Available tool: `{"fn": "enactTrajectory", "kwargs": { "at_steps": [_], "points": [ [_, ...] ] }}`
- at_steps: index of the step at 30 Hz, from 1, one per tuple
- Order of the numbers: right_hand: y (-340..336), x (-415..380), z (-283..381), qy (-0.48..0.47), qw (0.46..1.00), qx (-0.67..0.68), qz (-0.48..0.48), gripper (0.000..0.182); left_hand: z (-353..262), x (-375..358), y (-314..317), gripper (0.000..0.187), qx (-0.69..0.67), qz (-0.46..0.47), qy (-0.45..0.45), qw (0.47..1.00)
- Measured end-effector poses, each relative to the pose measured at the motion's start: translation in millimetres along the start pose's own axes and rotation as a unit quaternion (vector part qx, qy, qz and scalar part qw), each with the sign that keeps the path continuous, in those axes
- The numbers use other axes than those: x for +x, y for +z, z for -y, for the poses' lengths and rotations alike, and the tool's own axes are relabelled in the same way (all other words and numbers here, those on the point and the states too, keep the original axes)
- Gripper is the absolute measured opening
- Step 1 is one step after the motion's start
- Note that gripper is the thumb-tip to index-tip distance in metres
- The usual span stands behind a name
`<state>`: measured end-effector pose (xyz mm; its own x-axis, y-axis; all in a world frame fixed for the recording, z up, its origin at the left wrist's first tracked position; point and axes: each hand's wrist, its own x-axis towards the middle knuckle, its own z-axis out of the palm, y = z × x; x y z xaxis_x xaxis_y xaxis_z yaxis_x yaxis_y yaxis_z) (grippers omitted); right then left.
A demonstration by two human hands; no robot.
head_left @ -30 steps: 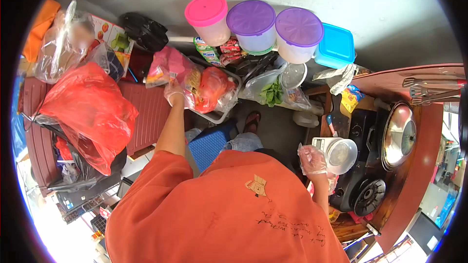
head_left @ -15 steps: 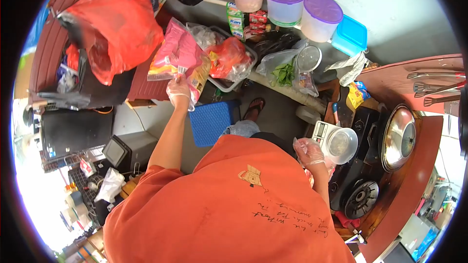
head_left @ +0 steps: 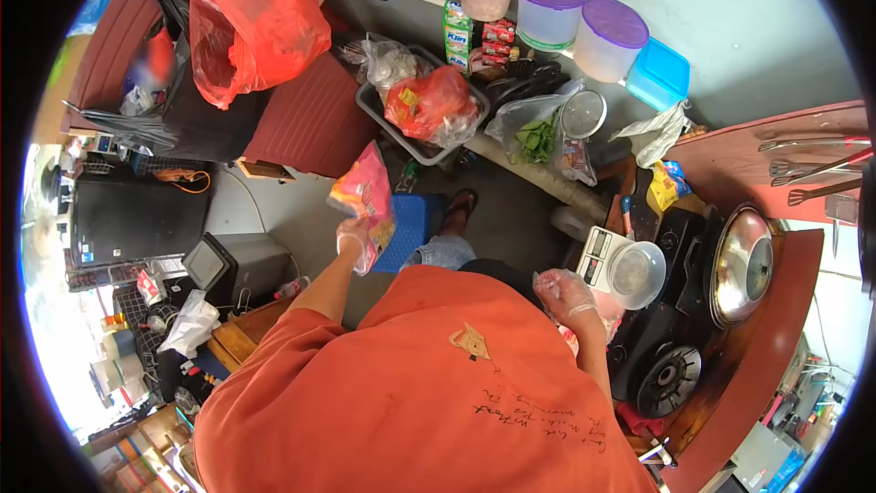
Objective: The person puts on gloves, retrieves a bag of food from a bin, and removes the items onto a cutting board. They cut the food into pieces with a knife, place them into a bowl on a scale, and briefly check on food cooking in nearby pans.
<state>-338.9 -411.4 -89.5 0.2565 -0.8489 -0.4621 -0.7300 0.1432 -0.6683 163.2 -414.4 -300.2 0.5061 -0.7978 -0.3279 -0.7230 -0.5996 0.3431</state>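
My left hand [head_left: 351,237], in a clear plastic glove, grips the lower end of a pink and yellow packet [head_left: 365,190] above a blue stool [head_left: 408,224]. On the right, my gloved right hand [head_left: 564,294] has its fingers curled together; whatever they hold, if anything, cannot be made out. Just beyond it are a white scale [head_left: 598,257] and a translucent round bowl [head_left: 636,274]. Pinkish plastic [head_left: 608,309] shows partly hidden beside my right wrist.
A black stove [head_left: 671,310] with a metal wok lid [head_left: 744,265] stands at right. A grey basket [head_left: 429,160] of bags, a strainer [head_left: 583,114] and lidded tubs [head_left: 549,9] line the wall. A red plastic bag [head_left: 260,23] hangs upper left, near a dark bin [head_left: 237,265].
My left hand has brought the packet down and toward my body, away from the grey basket. My right hand has shifted slightly left. The view has also shifted a little.
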Motion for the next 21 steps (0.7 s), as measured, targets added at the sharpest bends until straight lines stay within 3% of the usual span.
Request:
{"fn": "enactTrajectory", "kwargs": {
  "at_steps": [2,4,5,7,8,10,12,13,15,16,17,19,21],
  "points": [
    [-6,-6,4,-0.004,1.0,0.002,-0.019,0.029,42,-5,19,0.04,0.002,0.02,0.007,1.0],
    [-4,-9,2,-0.004,0.999,0.008,-0.037,0.029,111,-2,59,0.042,-0.11,-0.006,0.133,0.985],
    [0,-10,-4,0.003,0.999,-0.01,-0.033,0.029,141,3,83,0.042,-0.11,-0.001,0.135,0.985],
    [8,-10,-11,0.016,0.999,-0.029,-0.028,0.029,178,11,117,0.045,-0.207,0.083,-0.057,0.973],
    [11,-10,-14,0.012,1.0,-0.023,-0.018,0.029,167,3,114,0.045,-0.208,0.088,-0.058,0.973],
    [11,-7,-13,0.008,1.0,-0.023,-0.004,0.029,131,-20,100,0.046,-0.355,0.119,-0.354,0.857],
    [8,0,-8,0.056,0.996,-0.055,0.031,0.03,204,-13,156,0.046,-0.151,0.271,-0.197,0.93],
    [5,5,-6,0.055,0.996,-0.058,0.034,0.03,218,-14,165,0.047,-0.056,0.314,-0.102,0.942],
    [1,16,-4,0.09,0.991,-0.082,0.061,0.029,165,-47,117,0.05,-0.174,0.26,-0.232,0.921],
    [0,22,0,0.09,0.991,-0.082,0.063,0.029,79,-79,42,0.053,-0.232,0.22,-0.29,0.902],
    [-3,29,5,0.094,0.988,-0.103,0.066,0.029,86,-78,43,0.053,-0.231,0.22,-0.292,0.902],
    [-6,39,13,0.098,0.985,-0.122,0.071,0.028,111,-77,47,0.072,-0.328,0.157,-0.421,0.831],
    [-7,48,19,0.075,0.986,-0.126,0.073,0.028,128,-77,45,0.073,-0.362,0.119,-0.438,0.814]
  ]
}}
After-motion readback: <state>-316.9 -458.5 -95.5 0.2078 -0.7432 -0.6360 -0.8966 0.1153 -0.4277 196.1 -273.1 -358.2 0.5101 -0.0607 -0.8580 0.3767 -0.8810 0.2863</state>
